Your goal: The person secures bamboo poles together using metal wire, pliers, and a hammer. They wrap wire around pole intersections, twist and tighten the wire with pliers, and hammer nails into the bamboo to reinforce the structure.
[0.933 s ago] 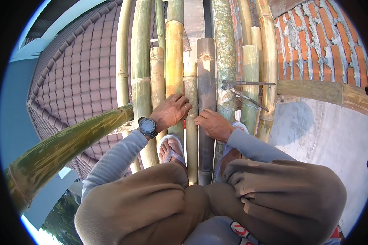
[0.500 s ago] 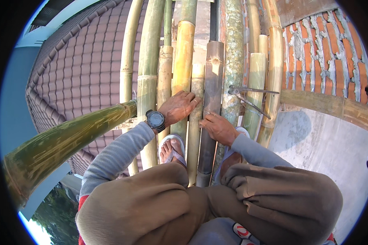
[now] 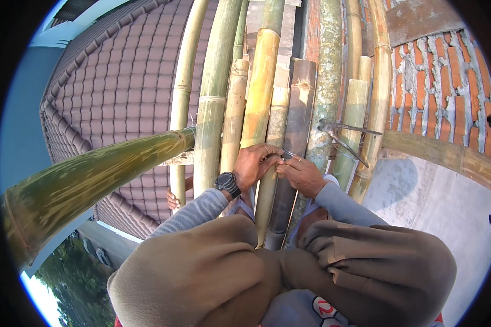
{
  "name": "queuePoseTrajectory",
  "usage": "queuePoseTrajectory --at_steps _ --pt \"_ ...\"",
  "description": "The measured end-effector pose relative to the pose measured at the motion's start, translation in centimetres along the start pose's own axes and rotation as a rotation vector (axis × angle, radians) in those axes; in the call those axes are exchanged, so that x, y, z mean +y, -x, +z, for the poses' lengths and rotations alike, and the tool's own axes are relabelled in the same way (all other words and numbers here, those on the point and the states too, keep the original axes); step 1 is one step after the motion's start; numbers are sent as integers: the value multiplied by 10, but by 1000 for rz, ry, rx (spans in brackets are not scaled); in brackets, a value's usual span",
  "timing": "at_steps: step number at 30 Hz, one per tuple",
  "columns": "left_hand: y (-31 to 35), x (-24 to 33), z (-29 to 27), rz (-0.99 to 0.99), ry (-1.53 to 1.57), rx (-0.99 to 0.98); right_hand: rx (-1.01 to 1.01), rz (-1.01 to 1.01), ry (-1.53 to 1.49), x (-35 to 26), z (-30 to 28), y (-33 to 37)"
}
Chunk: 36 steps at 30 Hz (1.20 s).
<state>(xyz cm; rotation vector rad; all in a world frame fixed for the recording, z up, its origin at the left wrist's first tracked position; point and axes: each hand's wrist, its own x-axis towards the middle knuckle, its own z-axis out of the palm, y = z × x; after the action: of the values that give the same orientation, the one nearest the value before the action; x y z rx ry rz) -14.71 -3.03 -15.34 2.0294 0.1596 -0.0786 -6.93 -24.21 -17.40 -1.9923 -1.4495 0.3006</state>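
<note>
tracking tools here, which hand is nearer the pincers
Right. The right hand is below and left of the pincers; the left hand is farther left, past the right hand.

Yellow-green pole (image 3: 261,82), dark-grey pole (image 3: 299,117), mottled pole (image 3: 328,71) — brown trousers (image 3: 191,267), orange bricks (image 3: 452,59)

Well right of the tiled roof (image 3: 131,87), orange brickwork (image 3: 443,117) and grey concrete (image 3: 436,223). Below the tiled roof, dark green trees (image 3: 68,280).

Ahead of the fingers (image 3: 295,167), the dark bamboo (image 3: 301,103) lies unobstructed; pincers (image 3: 325,126) jut across rightward.
</note>
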Motion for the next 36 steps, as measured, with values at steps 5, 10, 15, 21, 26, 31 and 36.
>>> queuePoseTrajectory --at_steps 5,10,15,21,26,31,36 --pt "10 4 19 -329 152 132 12 -80 85 -2 -8 -3" --pt "28 3 26 -239 103 147 6 -183 147 -3 -18 -9" --pt "38 13 24 0 -101 98 -7 -93 146 -2 -17 -16" --pt "32 13 21 -245 8 22 43 77 146 -2 -15 -20" --pt "23 0 18 -74 10 78 -132 145 284 -11 -18 -22" --pt "19 -5 17 -11 -15 95 -289 287 189 -21 -22 -26" --pt "11 -1 6 53 -236 134 -309 378 62 -26 -21 -30"
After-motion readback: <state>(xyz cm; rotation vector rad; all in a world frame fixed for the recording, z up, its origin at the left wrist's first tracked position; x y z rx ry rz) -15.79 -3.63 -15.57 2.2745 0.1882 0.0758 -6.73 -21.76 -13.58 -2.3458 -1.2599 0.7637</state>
